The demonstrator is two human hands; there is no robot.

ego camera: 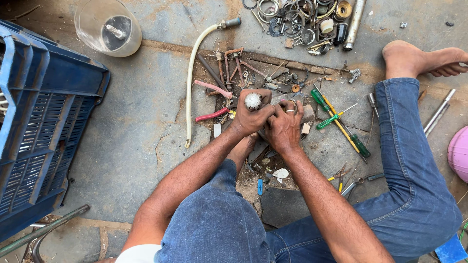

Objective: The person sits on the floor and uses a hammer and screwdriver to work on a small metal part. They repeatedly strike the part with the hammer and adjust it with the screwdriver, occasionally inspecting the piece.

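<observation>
Cracked grey concrete floor fills the view, with a person sitting on it in blue jeans, bare foot out to the upper right. Largest thing is the blue plastic crate, cut off by the left edge and well left of the hands. Up and left of the hands stands a clear plastic jar, its top cropped. A pale hose curves down just left of the hands. Above and to the right of them lies a heap of metal rings and fittings, too tangled to sort out. Right of the hands lie green-handled screwdrivers; left of them, red-handled pliers. The left hand is curled tight around a small white round-headed part, which sticks up from the fist, its lower body hidden. The right hand, a ring on one finger, presses against the left, fingers bent down over something I cannot make out.
</observation>
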